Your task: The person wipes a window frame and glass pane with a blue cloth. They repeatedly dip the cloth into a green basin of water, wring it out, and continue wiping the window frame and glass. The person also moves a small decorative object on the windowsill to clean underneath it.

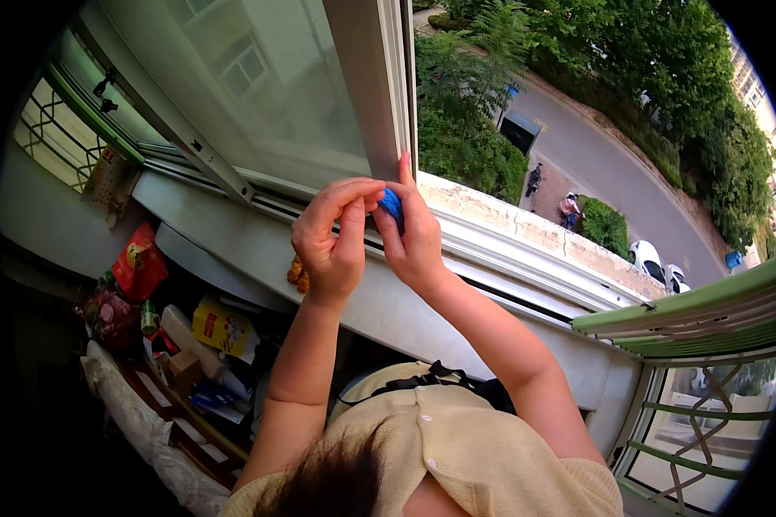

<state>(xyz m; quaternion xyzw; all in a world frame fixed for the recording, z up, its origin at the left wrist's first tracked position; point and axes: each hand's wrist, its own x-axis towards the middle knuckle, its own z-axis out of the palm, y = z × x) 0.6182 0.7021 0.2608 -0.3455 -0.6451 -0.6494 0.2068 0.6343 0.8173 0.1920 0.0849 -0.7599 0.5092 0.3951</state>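
Both hands meet above the window sill, in front of the sliding window. My right hand [414, 236] holds a small blue textured object [391, 203], perhaps knitted, between thumb and fingers; one of its fingers points up beside the window frame. My left hand [333, 236] is curled, its fingertips at the left edge of the blue object. Whether they grip it cannot be told, and part of the object is hidden by the fingers. A shiny orange-brown object [296, 274] lies on the sill behind the left wrist.
The pale window sill [427, 316] crosses the view below the white window track [511, 271]. To the right of the sliding window's frame [368, 84] the window is open above a road and trees. At lower left, a red bag [141, 262], a yellow package [223, 329] and boxes are piled.
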